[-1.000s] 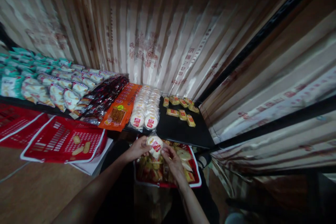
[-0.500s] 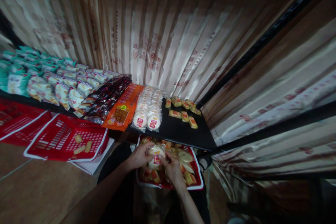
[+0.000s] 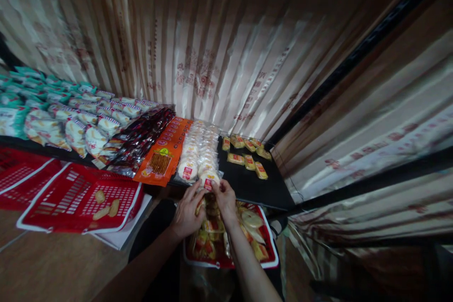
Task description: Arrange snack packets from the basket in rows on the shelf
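Note:
My right hand [image 3: 222, 198] reaches up to the front edge of the black shelf [image 3: 247, 186] and pinches a round white cake packet with a red label [image 3: 209, 180] at the near end of two rows of the same packets [image 3: 198, 148]. My left hand [image 3: 187, 211] hovers just below and left of it, fingers spread, above a red basket [image 3: 269, 255] on my lap that is full of mixed snack packets. Small yellow cake packets [image 3: 247, 153] lie on the shelf further right.
Left along the shelf lie orange packets [image 3: 164, 153], dark red packets [image 3: 141, 134] and white-and-teal bags [image 3: 67, 118]. An open red basket [image 3: 78, 196] with a few biscuits sits on the wooden floor at left. Striped curtains hang behind and at right.
Both hands lifted the round white packet out of the lap basket and up to the shelf's front edge; the left hand has come off it and opened.

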